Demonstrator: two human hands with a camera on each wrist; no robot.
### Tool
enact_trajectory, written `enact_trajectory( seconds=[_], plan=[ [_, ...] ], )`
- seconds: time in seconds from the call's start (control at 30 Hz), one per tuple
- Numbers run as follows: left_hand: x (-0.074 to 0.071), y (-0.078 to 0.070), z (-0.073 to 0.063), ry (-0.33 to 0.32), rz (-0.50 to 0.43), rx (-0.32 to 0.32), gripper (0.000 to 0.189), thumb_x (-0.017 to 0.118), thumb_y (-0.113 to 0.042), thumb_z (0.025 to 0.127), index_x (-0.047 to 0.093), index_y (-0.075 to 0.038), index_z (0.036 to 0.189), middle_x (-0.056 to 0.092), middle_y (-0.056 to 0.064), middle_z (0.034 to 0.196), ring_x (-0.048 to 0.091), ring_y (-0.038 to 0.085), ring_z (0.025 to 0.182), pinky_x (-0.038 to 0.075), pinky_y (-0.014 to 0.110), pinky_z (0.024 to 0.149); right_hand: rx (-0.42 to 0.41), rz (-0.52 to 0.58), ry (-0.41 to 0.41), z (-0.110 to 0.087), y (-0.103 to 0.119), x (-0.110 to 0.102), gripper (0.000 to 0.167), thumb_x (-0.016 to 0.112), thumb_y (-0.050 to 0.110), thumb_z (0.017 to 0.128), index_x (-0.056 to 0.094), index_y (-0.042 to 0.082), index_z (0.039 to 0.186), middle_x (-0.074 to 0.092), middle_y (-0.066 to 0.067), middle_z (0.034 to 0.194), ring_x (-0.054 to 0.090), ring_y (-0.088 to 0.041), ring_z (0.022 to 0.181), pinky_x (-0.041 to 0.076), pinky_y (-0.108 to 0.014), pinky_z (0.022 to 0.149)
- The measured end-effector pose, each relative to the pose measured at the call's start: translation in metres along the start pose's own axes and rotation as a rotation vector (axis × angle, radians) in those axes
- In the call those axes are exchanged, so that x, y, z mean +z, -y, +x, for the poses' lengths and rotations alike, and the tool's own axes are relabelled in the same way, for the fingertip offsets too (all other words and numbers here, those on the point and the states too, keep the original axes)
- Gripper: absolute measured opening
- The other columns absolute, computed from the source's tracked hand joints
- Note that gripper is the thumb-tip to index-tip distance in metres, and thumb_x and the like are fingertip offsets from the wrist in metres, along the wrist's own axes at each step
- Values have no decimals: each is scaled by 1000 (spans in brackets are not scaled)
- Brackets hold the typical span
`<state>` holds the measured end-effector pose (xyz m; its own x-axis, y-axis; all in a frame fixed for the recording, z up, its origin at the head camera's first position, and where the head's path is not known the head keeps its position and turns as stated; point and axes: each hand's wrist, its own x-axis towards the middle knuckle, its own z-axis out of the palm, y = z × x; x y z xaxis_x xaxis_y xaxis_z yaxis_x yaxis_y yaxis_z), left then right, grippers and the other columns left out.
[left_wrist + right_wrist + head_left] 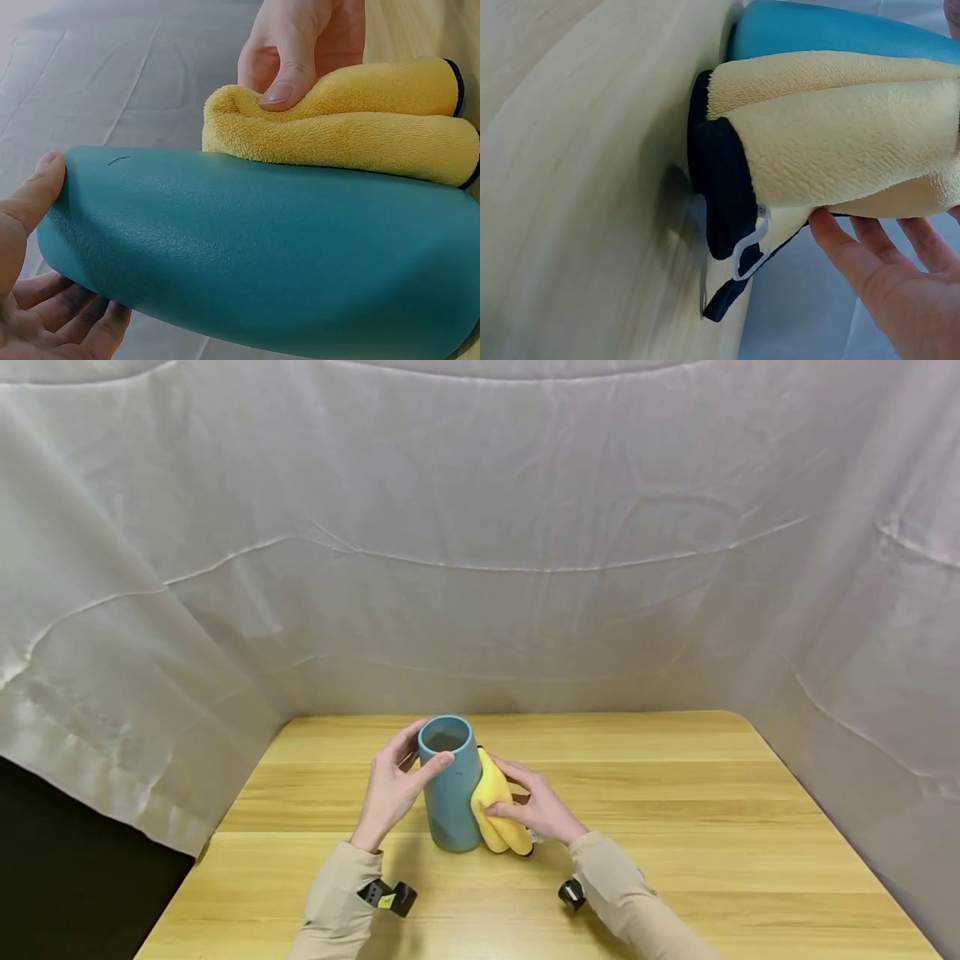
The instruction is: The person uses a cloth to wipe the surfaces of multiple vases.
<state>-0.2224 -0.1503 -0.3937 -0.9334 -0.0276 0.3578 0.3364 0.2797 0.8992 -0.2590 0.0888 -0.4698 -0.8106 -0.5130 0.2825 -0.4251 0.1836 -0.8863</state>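
Observation:
A tall blue-teal vase (453,802) with an open round top stands on the wooden table. My left hand (392,787) grips it near the rim, thumb on the near side and fingers round the far left; the left wrist view shows the thumb at the vase's (255,247) upper edge. My right hand (542,806) pinches a folded yellow cloth (495,806) against the vase's right side. The cloth (337,139) is fluffy with dark edging. In the right wrist view, a white tag (748,247) hangs from the cloth's lower edge, with my fingers (847,255) under the fabric.
The wooden table (675,827) spreads out on both sides of the vase. A pale grey curtain (525,610) hangs behind and along the sides. Black camera mounts (390,896) sit at the wrists. A dark area (75,868) lies beyond the table's left edge.

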Motion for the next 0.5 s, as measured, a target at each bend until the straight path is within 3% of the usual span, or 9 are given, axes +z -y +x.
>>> enact_trajectory(
  seconds=[0.5],
  plan=[
    [0,2,0,3,5,16,59,81,-18,85,58,-7,139,64,16,136,58,34,132,43,50,112,15,49,-17,2,-1,1,76,80,16,87,43,20,153,48,-12,155,51,-40,135,51,-54,104]
  ],
)
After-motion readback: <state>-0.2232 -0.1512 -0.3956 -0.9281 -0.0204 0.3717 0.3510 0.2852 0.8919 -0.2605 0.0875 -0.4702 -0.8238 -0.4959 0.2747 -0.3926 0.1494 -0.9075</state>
